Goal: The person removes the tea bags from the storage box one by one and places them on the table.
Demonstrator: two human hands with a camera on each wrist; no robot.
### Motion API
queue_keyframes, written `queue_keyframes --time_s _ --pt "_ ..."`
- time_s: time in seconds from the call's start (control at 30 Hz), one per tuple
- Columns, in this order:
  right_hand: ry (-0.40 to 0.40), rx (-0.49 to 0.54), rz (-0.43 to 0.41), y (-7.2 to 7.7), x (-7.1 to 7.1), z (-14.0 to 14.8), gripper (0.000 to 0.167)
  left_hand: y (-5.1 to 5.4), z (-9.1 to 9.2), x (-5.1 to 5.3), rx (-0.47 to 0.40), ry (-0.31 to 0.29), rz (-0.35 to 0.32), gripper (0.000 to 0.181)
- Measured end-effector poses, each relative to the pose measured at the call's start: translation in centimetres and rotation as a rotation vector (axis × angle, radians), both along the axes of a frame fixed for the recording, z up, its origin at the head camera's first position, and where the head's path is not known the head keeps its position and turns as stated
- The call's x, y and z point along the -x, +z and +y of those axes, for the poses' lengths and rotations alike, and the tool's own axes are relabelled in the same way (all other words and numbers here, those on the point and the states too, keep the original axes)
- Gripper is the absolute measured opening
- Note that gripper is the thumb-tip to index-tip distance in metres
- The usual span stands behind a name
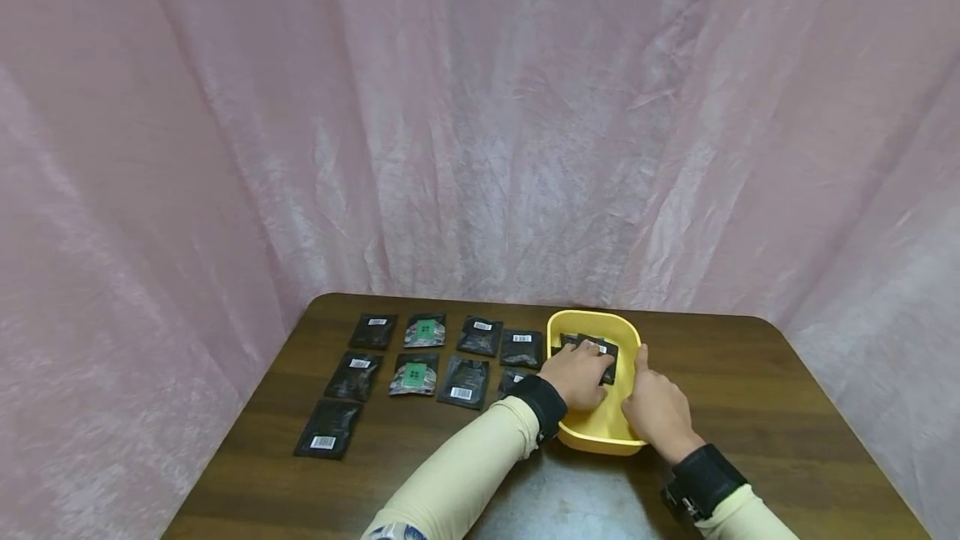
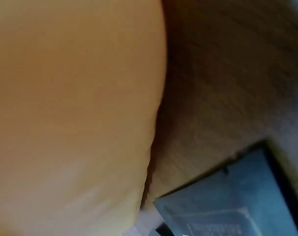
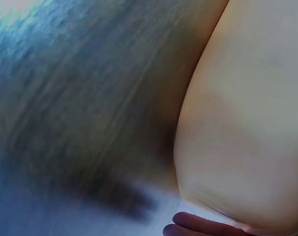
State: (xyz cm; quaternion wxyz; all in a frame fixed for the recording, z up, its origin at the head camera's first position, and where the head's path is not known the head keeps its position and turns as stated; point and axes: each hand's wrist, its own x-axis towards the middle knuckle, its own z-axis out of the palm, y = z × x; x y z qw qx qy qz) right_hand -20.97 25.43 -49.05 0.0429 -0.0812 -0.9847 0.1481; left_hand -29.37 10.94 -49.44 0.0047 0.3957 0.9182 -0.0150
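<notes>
A yellow plastic basket (image 1: 600, 423) stands on the table, several black sachets (image 1: 611, 373) inside it. My left hand (image 1: 576, 377) reaches over its left rim, fingers on the sachets; the fingertips are too small to tell if they pinch one. At the right wall my right hand (image 1: 660, 411) holds the basket, one finger lying along the rim. Left of the basket, another dark sachet (image 1: 510, 378) is partly behind my left hand. In the left wrist view a dark sachet (image 2: 232, 201) lies beside the hand. The right wrist view shows two fingertips (image 3: 188, 223) at the bottom.
On the brown wooden table (image 1: 750, 390), several flat sachets (image 1: 352, 376) lie in rough rows at the left, most with white barcode labels. Two have green labels, such as the front one (image 1: 414, 374). A pink curtain (image 1: 480, 148) hangs behind the table's far edge.
</notes>
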Motion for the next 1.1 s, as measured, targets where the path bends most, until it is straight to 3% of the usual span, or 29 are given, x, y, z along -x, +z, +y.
queue_keyframes --time_s 0.13,0.27,0.53,1.1 --pt "-0.008 0.018 -0.025 0.0 0.2 0.1 0.096 -0.8 0.5 -0.1 0.084 0.038 -0.022 0.060" --pt "-0.009 0.029 -0.035 0.1 0.2 0.0 0.095 -1.1 0.5 -0.1 0.095 0.030 0.006 0.055" --pt "-0.006 0.035 -0.052 -0.1 0.2 0.2 0.098 -1.3 0.4 -0.1 0.031 -0.038 0.173 0.032" --pt "-0.009 0.029 -0.030 -0.1 0.2 0.2 0.095 -1.0 0.1 -0.2 -0.099 -0.069 0.183 0.023"
